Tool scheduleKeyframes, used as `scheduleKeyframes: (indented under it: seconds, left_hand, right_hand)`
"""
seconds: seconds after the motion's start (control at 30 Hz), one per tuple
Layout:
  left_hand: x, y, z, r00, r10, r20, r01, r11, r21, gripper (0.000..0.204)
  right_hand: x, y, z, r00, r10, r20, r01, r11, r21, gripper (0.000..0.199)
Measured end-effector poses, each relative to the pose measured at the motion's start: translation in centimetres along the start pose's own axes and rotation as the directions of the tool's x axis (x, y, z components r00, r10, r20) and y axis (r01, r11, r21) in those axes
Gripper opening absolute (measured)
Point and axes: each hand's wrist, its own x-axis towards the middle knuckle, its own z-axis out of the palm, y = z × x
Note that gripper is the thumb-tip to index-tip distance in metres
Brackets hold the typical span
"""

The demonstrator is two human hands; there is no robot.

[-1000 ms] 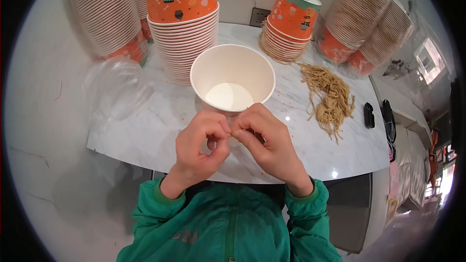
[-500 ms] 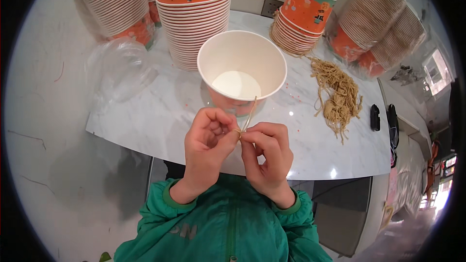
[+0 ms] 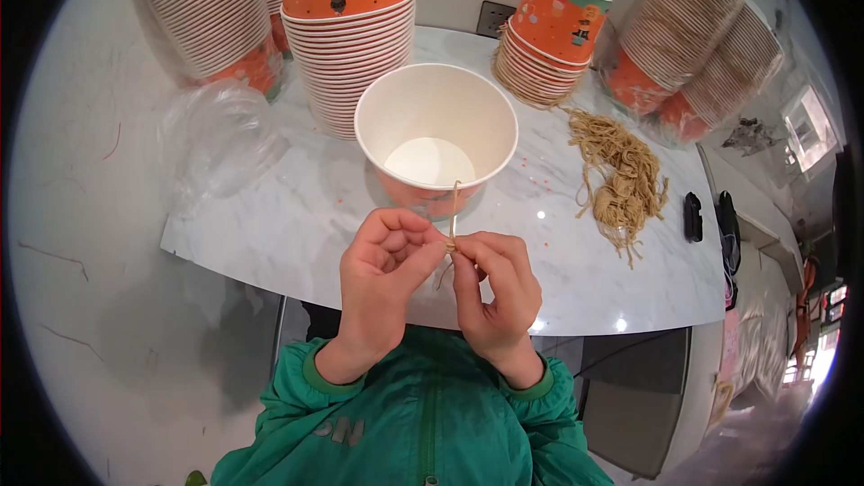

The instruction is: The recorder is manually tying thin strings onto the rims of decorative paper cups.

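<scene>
A large paper bucket [image 3: 423, 108], white inside and orange outside, stands upright in front of me with its mouth facing up. A piece of tan twine [image 3: 455, 200] runs from the bucket's near rim down to my fingertips. My left hand [image 3: 373, 279] pinches it between thumb and forefinger, the other fingers curled. My right hand [image 3: 499, 283] pinches the same twine just beside, the fingertips of both hands nearly touching. A thin loose end dangles below them. How the twine is looped between the fingers is too small to tell.
Tall nested bucket stacks stand behind on the white marbled table [image 3: 261, 252]: one stack [image 3: 346, 45] at centre-left, a shorter stack [image 3: 553, 31] farther right. Plastic-wrapped stacks [image 3: 688, 45] are at the right. A twine heap [image 3: 621, 180], black case [image 3: 692, 216] and crumpled clear plastic [image 3: 216, 139] lie around.
The fingertips of my two hands have come closer together on the twine. A loose end now hangs below them. The whole scene has shifted slightly left in view.
</scene>
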Motion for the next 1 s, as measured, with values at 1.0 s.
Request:
scheduleKeyframes:
  seconds: [1.0]
  left_hand:
    - [0.4, -0.2, 1.1, 0.995, -0.013, 0.101, -0.002, 0.989, 0.145, 0.010]
  right_hand:
    - [-2.2, 0.6, -0.7, 0.766, 0.601, 0.229, -0.533, 0.393, 0.750, 0.014]
